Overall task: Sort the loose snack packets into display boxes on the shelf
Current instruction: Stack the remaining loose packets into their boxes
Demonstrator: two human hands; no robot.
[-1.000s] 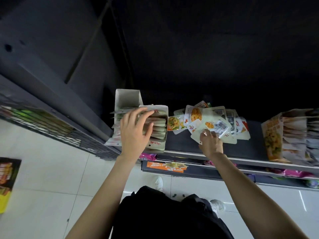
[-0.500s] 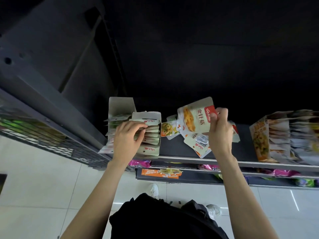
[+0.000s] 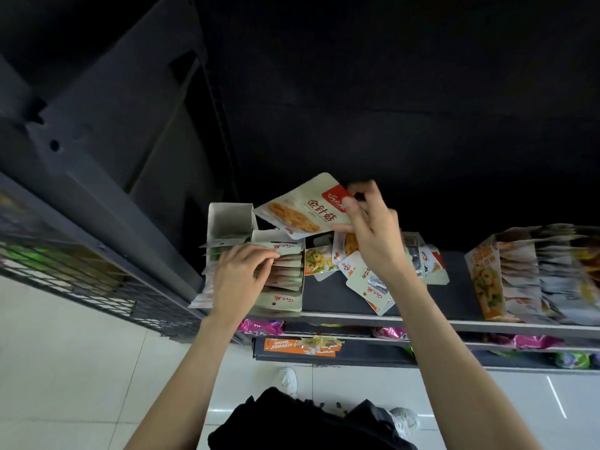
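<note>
Looking down, we see pale floor tiles (image 3: pixel 65 368) nearest us, then the grey shelf (image 3: pixel 438 300) with a dark recess behind it. A heap of loose packets (image 3: pixel 367 280) lies on the shelf between two display boxes. Our left hand (image 3: pixel 238 277) rests on the left display box (image 3: pixel 285 280), fingers curled loosely over the row of upright packets inside. Our right hand (image 3: pixel 370 228) is raised above the heap, thumb and fingers pinching one packet (image 3: pixel 302 209) by its red corner, tilted over that box's back edge. The right display box (image 3: pixel 487 277) stands full, well apart.
</note>
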